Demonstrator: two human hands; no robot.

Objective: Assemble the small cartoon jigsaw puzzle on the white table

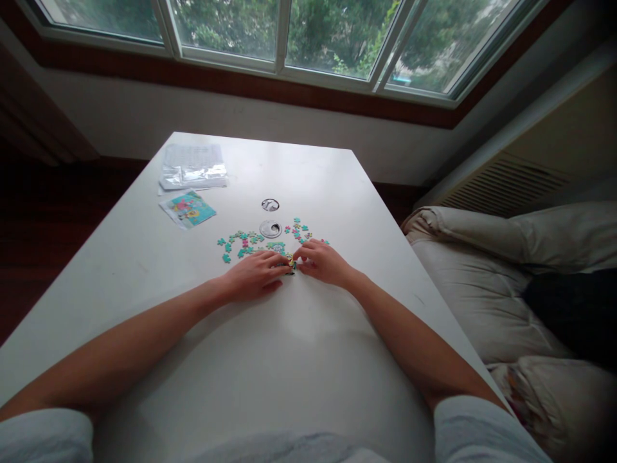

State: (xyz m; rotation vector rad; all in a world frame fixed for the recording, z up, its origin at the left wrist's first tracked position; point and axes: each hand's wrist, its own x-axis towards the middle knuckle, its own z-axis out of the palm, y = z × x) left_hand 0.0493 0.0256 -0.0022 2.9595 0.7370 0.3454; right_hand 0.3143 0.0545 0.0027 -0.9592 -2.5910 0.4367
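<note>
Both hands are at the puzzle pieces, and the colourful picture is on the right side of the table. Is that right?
No: the head view shows the picture on the left side of the table. The left hand and right hand are at the pieces.

From my station I see a pale grey shirt [294, 449] with a faint bluish cast, its front showing as a soft, lightly creased curve. I make out a short, loose left sleeve [45, 436] and a matching right sleeve [486, 427], both wide at the hem; the forearms [159, 329], left hand [255, 274] and right hand [326, 262] are bare.
</note>
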